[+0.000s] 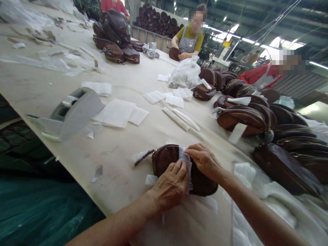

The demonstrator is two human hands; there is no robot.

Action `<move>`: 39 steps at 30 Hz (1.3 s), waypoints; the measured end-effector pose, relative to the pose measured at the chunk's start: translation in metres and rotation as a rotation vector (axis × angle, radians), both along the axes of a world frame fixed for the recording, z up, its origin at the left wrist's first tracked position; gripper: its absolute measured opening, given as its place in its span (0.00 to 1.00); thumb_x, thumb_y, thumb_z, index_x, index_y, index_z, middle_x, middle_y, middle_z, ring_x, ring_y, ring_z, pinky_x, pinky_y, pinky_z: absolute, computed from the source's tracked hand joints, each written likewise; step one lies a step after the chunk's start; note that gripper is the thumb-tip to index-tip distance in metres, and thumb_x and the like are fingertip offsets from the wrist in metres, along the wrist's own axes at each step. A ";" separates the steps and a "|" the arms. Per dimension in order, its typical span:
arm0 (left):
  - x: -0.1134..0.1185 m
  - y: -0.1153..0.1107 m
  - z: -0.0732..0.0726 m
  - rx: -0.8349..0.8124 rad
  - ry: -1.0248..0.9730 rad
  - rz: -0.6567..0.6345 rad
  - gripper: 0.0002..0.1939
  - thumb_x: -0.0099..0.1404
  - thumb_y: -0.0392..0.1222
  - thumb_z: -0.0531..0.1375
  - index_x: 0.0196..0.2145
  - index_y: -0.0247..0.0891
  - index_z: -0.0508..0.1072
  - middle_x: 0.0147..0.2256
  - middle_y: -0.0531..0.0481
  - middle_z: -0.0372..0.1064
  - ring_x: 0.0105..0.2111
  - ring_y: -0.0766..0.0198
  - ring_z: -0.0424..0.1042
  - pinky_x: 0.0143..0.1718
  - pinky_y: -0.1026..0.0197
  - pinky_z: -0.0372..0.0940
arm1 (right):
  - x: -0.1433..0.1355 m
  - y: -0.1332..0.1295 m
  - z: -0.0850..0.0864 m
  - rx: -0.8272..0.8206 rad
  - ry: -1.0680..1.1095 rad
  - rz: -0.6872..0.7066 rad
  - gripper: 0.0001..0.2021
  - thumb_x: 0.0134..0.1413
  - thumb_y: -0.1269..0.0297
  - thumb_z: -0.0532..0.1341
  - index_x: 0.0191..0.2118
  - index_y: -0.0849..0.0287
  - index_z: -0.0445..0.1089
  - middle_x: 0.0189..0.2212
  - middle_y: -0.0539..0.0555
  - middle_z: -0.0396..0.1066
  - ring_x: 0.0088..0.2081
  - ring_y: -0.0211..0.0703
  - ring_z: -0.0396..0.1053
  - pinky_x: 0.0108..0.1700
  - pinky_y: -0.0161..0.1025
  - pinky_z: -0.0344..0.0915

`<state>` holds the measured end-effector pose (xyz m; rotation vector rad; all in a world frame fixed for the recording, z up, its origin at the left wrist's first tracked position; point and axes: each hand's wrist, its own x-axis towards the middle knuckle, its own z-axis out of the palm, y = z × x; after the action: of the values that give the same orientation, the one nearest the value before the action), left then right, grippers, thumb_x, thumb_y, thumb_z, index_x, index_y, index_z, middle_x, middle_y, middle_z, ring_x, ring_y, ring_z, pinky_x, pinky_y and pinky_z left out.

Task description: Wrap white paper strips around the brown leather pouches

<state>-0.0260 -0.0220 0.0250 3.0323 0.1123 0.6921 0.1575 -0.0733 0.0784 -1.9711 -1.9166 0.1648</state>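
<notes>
A dark brown leather bag (166,155) lies on the table in front of me, with a thin translucent wrapping strip (189,171) across its middle. My left hand (172,182) presses on the bag and strip, its fingers bent and close together; the thumb is hidden. At the strip's upper end, my right hand (202,159) pinches the material between thumb and fingers. A zipper pull in a clear sleeve (144,158) sticks out from the bag's left end. White paper (151,180) shows partly under the bag.
A grey tape dispenser (79,111) stands near the left table edge, beside white paper sheets (115,112). More brown bags (243,119) are piled at right and at the far side (112,30). A plastic bag (184,73) sits mid-table. Co-workers (191,41) stand across the table.
</notes>
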 end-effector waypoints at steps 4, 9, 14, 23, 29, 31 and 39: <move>0.001 0.000 -0.003 -0.019 -0.013 -0.001 0.20 0.66 0.38 0.50 0.53 0.23 0.62 0.52 0.32 0.61 0.55 0.48 0.60 0.55 0.50 0.55 | -0.020 -0.020 -0.010 0.021 -0.160 0.031 0.19 0.56 0.76 0.51 0.48 0.55 0.72 0.43 0.59 0.71 0.46 0.49 0.64 0.47 0.46 0.62; 0.001 -0.001 -0.004 -0.011 -0.067 0.006 0.20 0.65 0.38 0.51 0.52 0.24 0.64 0.51 0.33 0.61 0.55 0.48 0.60 0.53 0.51 0.58 | -0.031 -0.033 -0.016 0.124 -0.083 -0.013 0.21 0.56 0.77 0.48 0.47 0.53 0.73 0.42 0.57 0.71 0.46 0.47 0.65 0.48 0.46 0.63; 0.001 -0.001 -0.003 -0.013 -0.085 -0.008 0.18 0.65 0.37 0.51 0.50 0.24 0.64 0.48 0.35 0.63 0.53 0.47 0.61 0.51 0.50 0.59 | -0.020 -0.033 -0.008 0.114 0.152 -0.060 0.17 0.57 0.73 0.50 0.32 0.54 0.76 0.37 0.54 0.72 0.41 0.43 0.68 0.46 0.43 0.64; 0.001 0.000 -0.003 0.008 -0.092 0.000 0.19 0.64 0.36 0.51 0.51 0.24 0.64 0.49 0.35 0.63 0.52 0.47 0.61 0.51 0.51 0.60 | -0.016 0.020 0.001 -0.412 0.081 -0.226 0.17 0.61 0.61 0.52 0.53 0.60 0.65 0.52 0.61 0.67 0.54 0.52 0.61 0.56 0.51 0.52; 0.002 0.000 -0.005 -0.007 -0.117 -0.002 0.20 0.64 0.36 0.50 0.51 0.22 0.64 0.48 0.33 0.63 0.52 0.45 0.62 0.49 0.49 0.62 | 0.006 0.034 0.000 -0.548 0.273 -0.226 0.21 0.53 0.45 0.58 0.38 0.59 0.72 0.39 0.56 0.73 0.44 0.47 0.67 0.47 0.39 0.59; 0.002 0.000 -0.006 -0.013 -0.127 -0.002 0.20 0.65 0.35 0.49 0.51 0.22 0.63 0.48 0.33 0.63 0.52 0.45 0.62 0.49 0.49 0.63 | 0.015 0.032 0.002 -0.588 0.372 -0.233 0.23 0.50 0.42 0.59 0.35 0.61 0.72 0.35 0.56 0.73 0.41 0.46 0.67 0.45 0.37 0.60; -0.007 0.013 0.006 -0.088 -0.288 -0.292 0.17 0.65 0.33 0.47 0.50 0.28 0.64 0.47 0.37 0.67 0.51 0.55 0.65 0.51 0.53 0.65 | 0.025 -0.035 0.017 -0.737 0.970 -0.315 0.24 0.29 0.49 0.69 0.34 0.61 0.75 0.30 0.49 0.74 0.33 0.42 0.69 0.39 0.37 0.65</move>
<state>-0.0332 -0.0088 0.0309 2.7452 -0.2916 1.0468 0.1829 -0.1088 0.0954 -1.9460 -0.9381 1.5747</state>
